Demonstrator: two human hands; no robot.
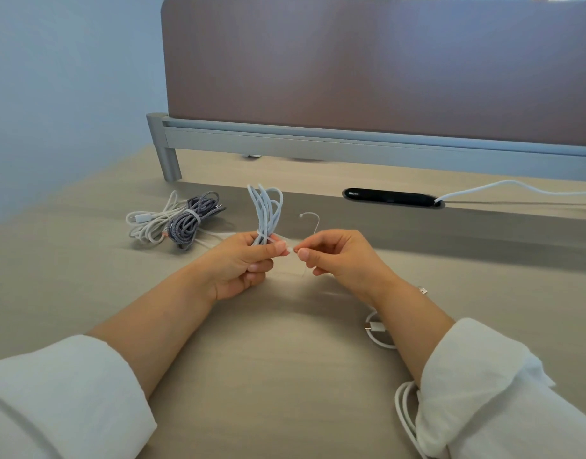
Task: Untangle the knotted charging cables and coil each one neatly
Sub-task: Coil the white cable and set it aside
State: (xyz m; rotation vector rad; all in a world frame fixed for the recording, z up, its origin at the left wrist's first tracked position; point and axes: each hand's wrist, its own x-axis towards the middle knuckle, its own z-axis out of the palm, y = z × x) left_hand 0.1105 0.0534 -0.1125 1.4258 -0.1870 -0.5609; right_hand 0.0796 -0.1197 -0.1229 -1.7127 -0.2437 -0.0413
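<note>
My left hand (pixel 243 265) grips a bundle of light blue cable (pixel 266 210) whose loops stand up above my fist. My right hand (pixel 338 256) pinches the thin free end of that cable beside the left thumb, and a short hooked tail (pixel 313 221) sticks up behind it. On the desk to the left lies a grey braided cable coil (pixel 192 220) bound by a white strap, lying next to a loose white cable (pixel 152 223).
More white cable (pixel 379 329) with a plug lies under my right forearm, and further loops (pixel 405 412) show by my right sleeve. A black cable slot (pixel 389 197) with a white cord (pixel 503 185) leaving it sits ahead, below the brown divider panel (pixel 384 64).
</note>
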